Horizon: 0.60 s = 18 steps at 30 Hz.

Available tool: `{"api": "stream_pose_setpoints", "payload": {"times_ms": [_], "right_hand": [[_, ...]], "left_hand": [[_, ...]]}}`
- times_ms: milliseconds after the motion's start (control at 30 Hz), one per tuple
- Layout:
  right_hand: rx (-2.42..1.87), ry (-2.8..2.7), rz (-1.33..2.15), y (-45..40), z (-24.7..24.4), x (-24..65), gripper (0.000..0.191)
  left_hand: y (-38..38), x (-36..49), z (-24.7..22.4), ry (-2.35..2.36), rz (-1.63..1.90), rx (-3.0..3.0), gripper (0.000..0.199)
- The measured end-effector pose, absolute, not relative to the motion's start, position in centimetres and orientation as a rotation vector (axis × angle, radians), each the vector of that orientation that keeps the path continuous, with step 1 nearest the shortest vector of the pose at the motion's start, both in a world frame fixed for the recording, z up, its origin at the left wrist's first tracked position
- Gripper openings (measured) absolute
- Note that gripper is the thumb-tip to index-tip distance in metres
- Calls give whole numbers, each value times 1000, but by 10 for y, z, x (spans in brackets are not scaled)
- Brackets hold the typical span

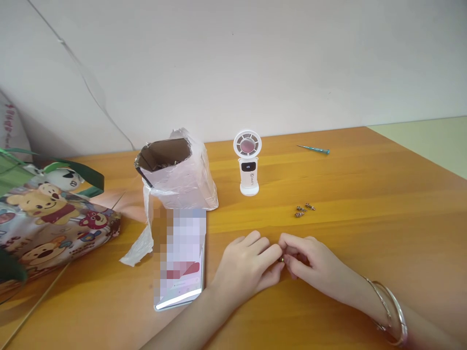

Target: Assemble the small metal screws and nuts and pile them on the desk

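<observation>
Left of fan [249,167]: open box [182,175], phone [182,262].

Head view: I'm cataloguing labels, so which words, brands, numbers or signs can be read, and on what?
Fan display: perhaps "uro", too blurred to be sure.
Fan handle: sideways lettering, too blurred.
Phone: text too small or pixelated.
Patterned bag: scraps of lettering, unclear.
White sack: red characters, too blurred.

2 hands [251,262] pinched close together
</observation>
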State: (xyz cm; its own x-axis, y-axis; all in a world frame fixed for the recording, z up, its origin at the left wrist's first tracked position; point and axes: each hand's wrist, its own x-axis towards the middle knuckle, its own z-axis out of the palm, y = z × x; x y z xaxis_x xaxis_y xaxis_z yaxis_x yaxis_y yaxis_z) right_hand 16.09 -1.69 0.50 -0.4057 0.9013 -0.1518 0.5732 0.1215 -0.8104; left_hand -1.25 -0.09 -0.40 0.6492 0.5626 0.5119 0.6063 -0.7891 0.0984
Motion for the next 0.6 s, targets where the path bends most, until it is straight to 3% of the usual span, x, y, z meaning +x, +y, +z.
{"api": "stream_pose_setpoints", "payload": {"times_ms": [600], "right_hand": [[-1313, -1922, 1433, -18, 9, 164, 14]], "left_hand": [[2, -15, -4, -986, -762, -2719, 15]]}}
